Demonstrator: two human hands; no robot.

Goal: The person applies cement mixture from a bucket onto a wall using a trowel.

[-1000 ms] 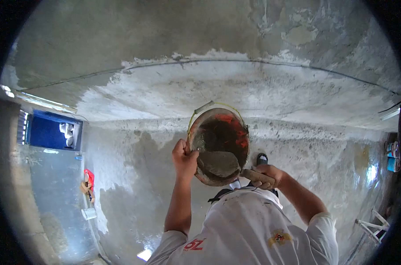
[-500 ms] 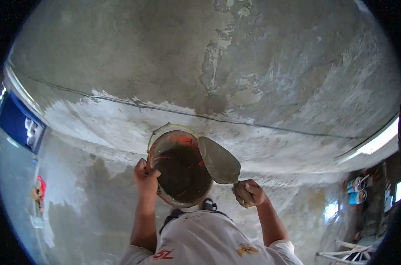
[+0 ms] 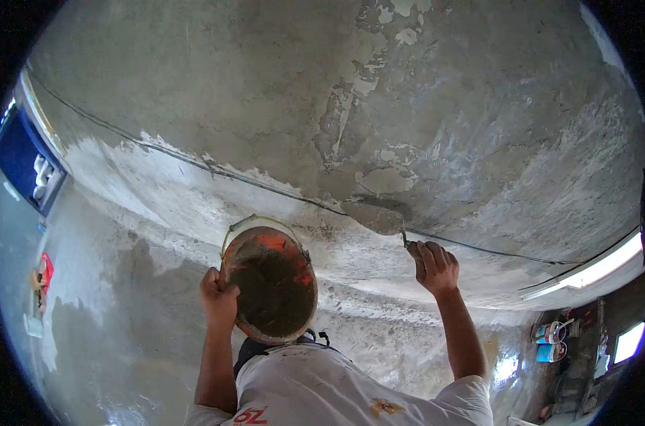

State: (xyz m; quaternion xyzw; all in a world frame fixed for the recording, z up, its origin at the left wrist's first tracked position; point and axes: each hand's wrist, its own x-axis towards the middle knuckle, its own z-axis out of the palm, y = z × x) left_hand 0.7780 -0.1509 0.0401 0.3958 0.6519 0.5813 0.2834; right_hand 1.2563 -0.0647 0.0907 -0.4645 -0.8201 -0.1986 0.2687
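My left hand (image 3: 219,297) is closed on the left rim of a bucket (image 3: 308,287), thumb over the edge. Grey wet mortar (image 3: 266,287) lines the bucket inside, with orange patches of its wall showing. The bucket's thin wire handle is raised behind the far rim. In my right hand (image 3: 436,267) is the handle of a trowel (image 3: 378,219), fingers wrapped round it. Its broad blade, seen at a slant, overlaps the wall (image 3: 266,106) along the line of a dark cable (image 3: 266,186). Grey plaster around the blade looks damp and patchy.
The cable runs across the whole wall, above a paler lower band. A blue-framed opening (image 3: 25,163) is at the left, with a red item (image 3: 47,272) on the floor below. Buckets (image 3: 550,342) stand at the right, near a bright window (image 3: 629,342).
My right hand has raised the trowel from beside the bucket's rim up to the wall. The bucket has shifted slightly left with my left hand, and the view has turned a little.
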